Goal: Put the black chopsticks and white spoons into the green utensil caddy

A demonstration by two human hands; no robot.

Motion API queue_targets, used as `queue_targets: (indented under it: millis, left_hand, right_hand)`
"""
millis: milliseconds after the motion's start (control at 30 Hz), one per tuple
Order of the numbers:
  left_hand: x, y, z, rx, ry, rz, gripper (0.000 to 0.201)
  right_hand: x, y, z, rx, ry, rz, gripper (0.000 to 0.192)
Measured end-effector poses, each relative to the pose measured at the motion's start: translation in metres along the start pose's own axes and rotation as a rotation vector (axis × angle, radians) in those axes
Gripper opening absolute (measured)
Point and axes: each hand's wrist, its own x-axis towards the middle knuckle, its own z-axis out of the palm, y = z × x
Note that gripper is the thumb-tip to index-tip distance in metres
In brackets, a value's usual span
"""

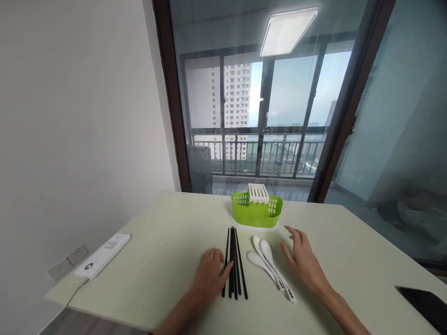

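Several black chopsticks (238,263) lie on the table, spread slightly and pointing away from me. My left hand (209,272) rests at their left side, its thumb over the leftmost ones and apart from the bent fingers. Right of the chopsticks are three white spoons (270,263) with printed handle ends, two side by side and one angled across to the left. Just beyond them to the right, my right hand (302,256) hovers with fingers spread and nothing in it. Behind everything stands a green utensil basket (249,215) with a white slotted piece (258,192) on top.
A white power strip or box (104,255) with a cable lies along the table's left edge. At the right edge is a dark flat object (422,304), partly out of frame. The pale table (167,232) meets a white wall and a glass door.
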Motion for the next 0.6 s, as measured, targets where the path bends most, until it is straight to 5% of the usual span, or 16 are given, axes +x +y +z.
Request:
queue_targets:
  millis: [233,600]
  left_hand:
    - [-0.003,-0.001,0.003,-0.012,0.02,-0.015,0.013]
    - [0.012,-0.008,-0.023,0.067,-0.208,-0.147,0.011]
  right_hand:
    - [0.062,0.005,0.031,-0.233,-0.001,-0.067,0.051]
    - [0.055,0.018,0.027,-0.296,-0.128,-0.074,0.049]
